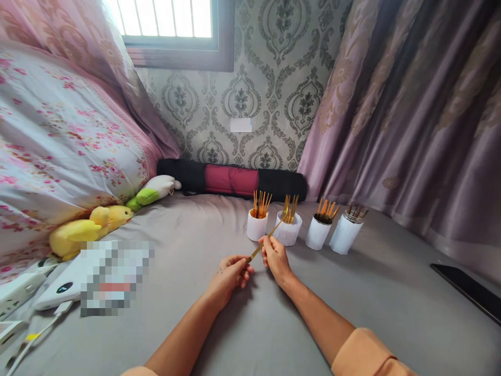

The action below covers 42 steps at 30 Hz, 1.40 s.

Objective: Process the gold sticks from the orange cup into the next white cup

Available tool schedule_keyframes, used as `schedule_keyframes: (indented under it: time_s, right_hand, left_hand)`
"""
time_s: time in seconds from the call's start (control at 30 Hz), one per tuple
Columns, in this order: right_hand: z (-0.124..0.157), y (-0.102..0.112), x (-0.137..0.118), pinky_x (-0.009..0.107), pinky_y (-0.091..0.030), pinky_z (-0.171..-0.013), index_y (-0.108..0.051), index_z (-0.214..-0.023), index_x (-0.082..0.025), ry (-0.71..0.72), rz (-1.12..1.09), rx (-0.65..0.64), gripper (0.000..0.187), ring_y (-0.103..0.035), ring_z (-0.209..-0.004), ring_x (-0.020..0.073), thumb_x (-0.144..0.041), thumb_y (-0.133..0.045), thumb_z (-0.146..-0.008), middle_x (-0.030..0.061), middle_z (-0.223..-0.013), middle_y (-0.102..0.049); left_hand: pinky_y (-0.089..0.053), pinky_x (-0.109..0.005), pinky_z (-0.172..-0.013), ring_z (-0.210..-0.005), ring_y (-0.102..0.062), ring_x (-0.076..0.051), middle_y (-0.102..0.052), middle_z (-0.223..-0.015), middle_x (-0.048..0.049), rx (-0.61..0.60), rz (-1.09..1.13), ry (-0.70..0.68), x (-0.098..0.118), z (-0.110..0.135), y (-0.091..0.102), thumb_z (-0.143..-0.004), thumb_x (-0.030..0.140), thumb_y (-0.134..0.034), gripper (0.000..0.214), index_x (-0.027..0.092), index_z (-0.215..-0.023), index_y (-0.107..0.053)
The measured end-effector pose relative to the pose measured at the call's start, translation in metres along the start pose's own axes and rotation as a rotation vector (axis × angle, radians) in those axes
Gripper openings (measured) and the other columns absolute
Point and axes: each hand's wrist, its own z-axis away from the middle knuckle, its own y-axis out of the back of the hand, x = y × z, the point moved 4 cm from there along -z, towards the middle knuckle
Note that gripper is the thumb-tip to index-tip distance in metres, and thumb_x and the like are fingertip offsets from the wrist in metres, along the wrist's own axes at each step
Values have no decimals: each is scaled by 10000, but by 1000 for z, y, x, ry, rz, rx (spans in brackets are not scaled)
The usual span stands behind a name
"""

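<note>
My left hand is closed round the lower end of a slim golden-brown stick, which slants up and to the right; whether it is one stick or a thin bundle I cannot tell. Higher up, my right hand pinches the same piece. Its upper tip overlaps a wide white cup of golden sticks. To the left stands a white cup with orange sticks. On the right are a white cup of orange-brown sticks and a white jar with darker sticks.
Grey cloth covers the surface. A black-and-red roll lies along the wall. Plush toys, a white power bank with a cable and a blurred packet lie on the left. A black phone-like slab rests at the right.
</note>
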Motion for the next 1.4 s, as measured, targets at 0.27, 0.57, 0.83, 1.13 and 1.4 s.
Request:
schedule_keyframes:
  time_s: [0.27, 0.57, 0.83, 1.13, 1.4]
  right_hand:
    - [0, 0, -1, 171, -252, -321, -502, -770, -177, 4, 14, -3, 314, -300, -356, 49, -483, -438, -788, -85, -499, -355]
    - [0, 2, -6, 176, -247, -325, -512, -759, -175, 31, 24, -14, 324, -288, -354, 50, -487, -433, -790, -85, -489, -348]
    - [-2, 5, -6, 175, -256, -325, -520, -758, -175, 44, 42, -12, 321, -295, -364, 55, -483, -434, -793, -78, -486, -357]
    - [-2, 9, -12, 179, -260, -329, -562, -789, -164, 42, 93, -5, 337, -300, -367, 52, -479, -443, -791, -73, -498, -370]
    - [-7, 15, -20, 180, -263, -323, -574, -806, -160, 77, 95, 15, 353, -306, -358, 49, -492, -455, -782, -74, -500, -391]
  left_hand:
    - [-408, -153, -438, -482, -503, -54, -584, -663, -45, -50, 216, 163, 0, 3, -4, -773, 141, -540, 140, 71, -890, -570]
    - [-409, -147, -453, -510, -502, -52, -576, -696, -42, -112, 267, 192, -2, 4, -5, -759, 133, -552, 193, 76, -943, -550]
    - [-442, -164, -508, -547, -521, -57, -590, -750, -47, -209, 272, 191, -5, 2, -3, -744, 89, -538, 275, 84, -1019, -526]
    - [-447, -169, -528, -569, -529, -58, -597, -783, -62, -250, 263, 200, -7, 0, -2, -745, 78, -551, 276, 81, -1020, -521]
    - [-451, -165, -540, -556, -524, -48, -595, -773, -56, -263, 248, 204, -4, 2, -3, -749, 75, -543, 243, 78, -992, -546]
